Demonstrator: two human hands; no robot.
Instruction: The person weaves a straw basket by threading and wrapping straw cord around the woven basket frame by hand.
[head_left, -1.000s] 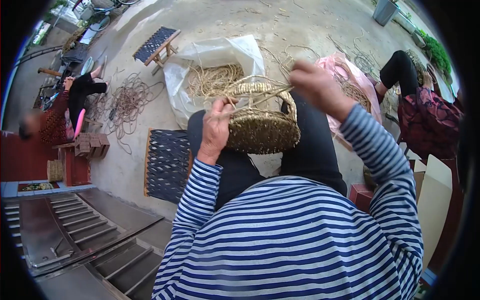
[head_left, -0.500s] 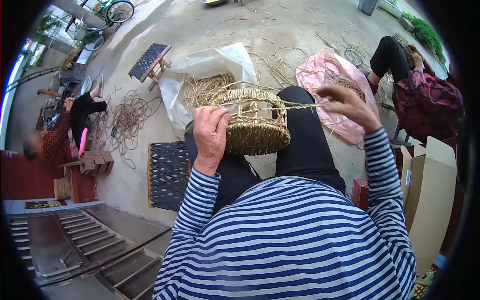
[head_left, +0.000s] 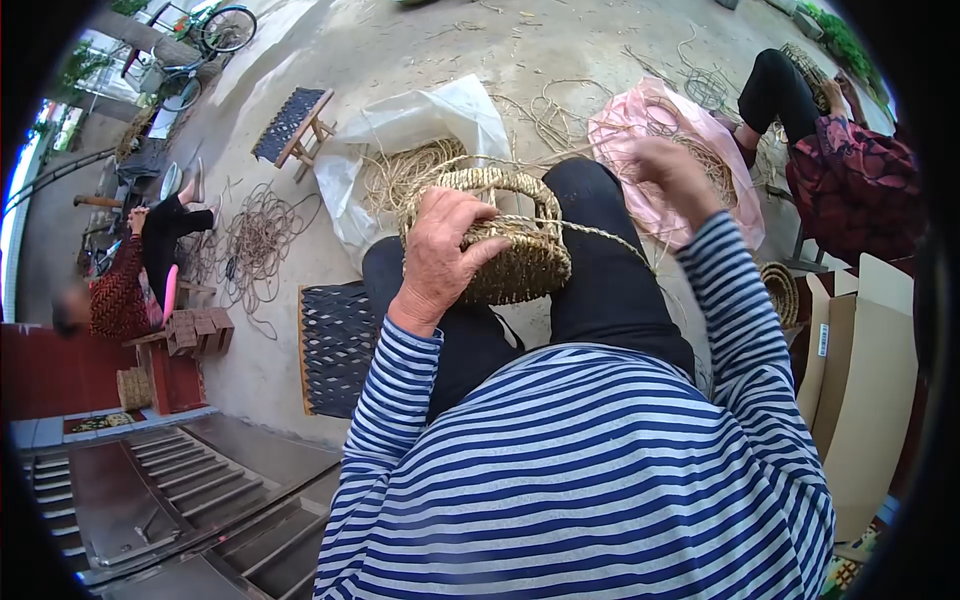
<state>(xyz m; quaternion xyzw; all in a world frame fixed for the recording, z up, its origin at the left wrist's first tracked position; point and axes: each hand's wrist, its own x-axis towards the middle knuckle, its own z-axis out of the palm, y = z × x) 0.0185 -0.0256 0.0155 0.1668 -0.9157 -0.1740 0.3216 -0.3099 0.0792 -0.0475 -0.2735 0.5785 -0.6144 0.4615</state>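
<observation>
A woven straw basket (head_left: 520,265) with an openwork side sits tilted on my lap between my knees. My left hand (head_left: 445,250) is closed around its left side, the thumb lying across the front. From the basket's side a twisted straw rope (head_left: 605,236) runs right and droops over my right knee. My right hand (head_left: 675,180) is raised beyond that knee, blurred, with its fingers curled. A thin straw cord (head_left: 570,152) stretches from the basket's far rim toward it. The exact grip of the fingers is smeared.
Ahead lie a white plastic sheet (head_left: 435,115) and a pink plastic sheet (head_left: 640,110), both holding straw cord. A woven stool (head_left: 287,125) stands ahead left. Loose cord (head_left: 265,240) is on the ground. People sit at left and right. A cardboard box (head_left: 865,390) stands right.
My right hand has moved up and away from the rope, which has gone from taut to slack over my knee. My left hand has slid further over the basket's front.
</observation>
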